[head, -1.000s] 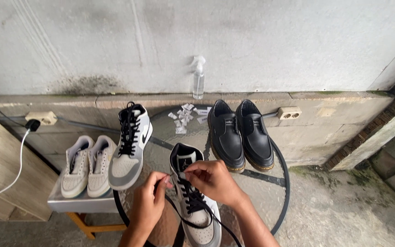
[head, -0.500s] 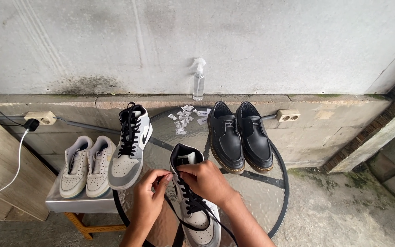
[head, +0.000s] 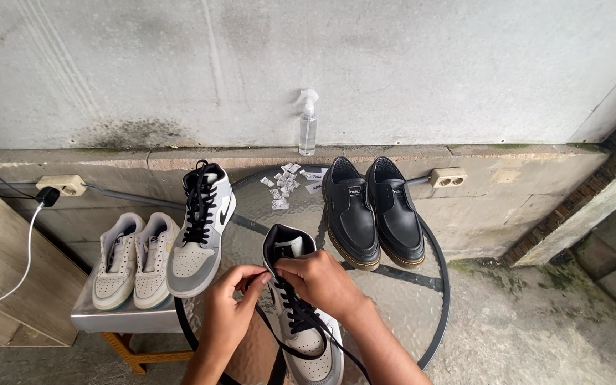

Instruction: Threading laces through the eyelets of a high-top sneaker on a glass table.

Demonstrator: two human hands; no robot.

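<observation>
Head view: the grey and white sneaker [head: 301, 321] lies on the round glass table [head: 433, 285], toe twd the person, collar away. Left hand [head: 226, 314] has the fingers pinched together on the black lace [head: 269, 281] near the top eyelets; right hand [head: 322, 281] is curled and clamped on the collar/tongue w/ the lace at the other side. I judge the shoe light, w/ a stiff sole and soft upper; the lace is thin, limp, a bit slippery, best held near its tip, and the shoe steadied at the collar.

Surface: glass is smooth and hard, so the shoe may slide. Its pair [head: 197, 228] stands to the left, black leather shoes [head: 372, 210] behind, small sachets [head: 283, 185] and a spray bottle [head: 308, 125] by the concrete wall. Pale sneakers [head: 133, 260] sit on a metal stand; the floor is rough cement
</observation>
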